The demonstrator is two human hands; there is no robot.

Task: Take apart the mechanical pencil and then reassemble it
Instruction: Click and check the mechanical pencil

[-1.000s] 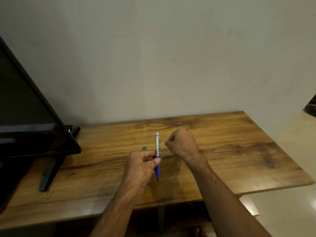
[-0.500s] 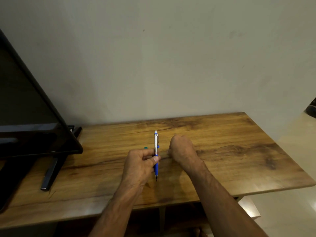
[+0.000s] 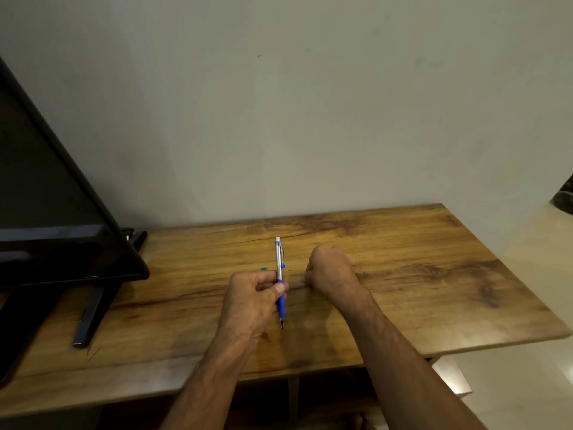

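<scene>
Tabletop (image 3: 434, 274) of grained wood lies under both hands. The left hand (image 3: 252, 301) pinches the blue-and-silver mechanical pencil (image 3: 280, 262) at mid-barrel, tip pointing toward the person. Just right of the pencil the right hand (image 3: 330, 270) rests curled into a fist; just left of it lies a small teal piece (image 3: 263, 269).

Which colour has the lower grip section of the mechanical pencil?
Blue; the silver-and-blue mechanical pencil shows best in the head view.

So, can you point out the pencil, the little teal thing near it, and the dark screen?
mechanical pencil (image 3: 279, 259), head view, on its silver upper barrel.
small teal piece (image 3: 263, 269), head view, on the bit that shows.
black screen (image 3: 46, 181), head view, on its dark panel.
</scene>
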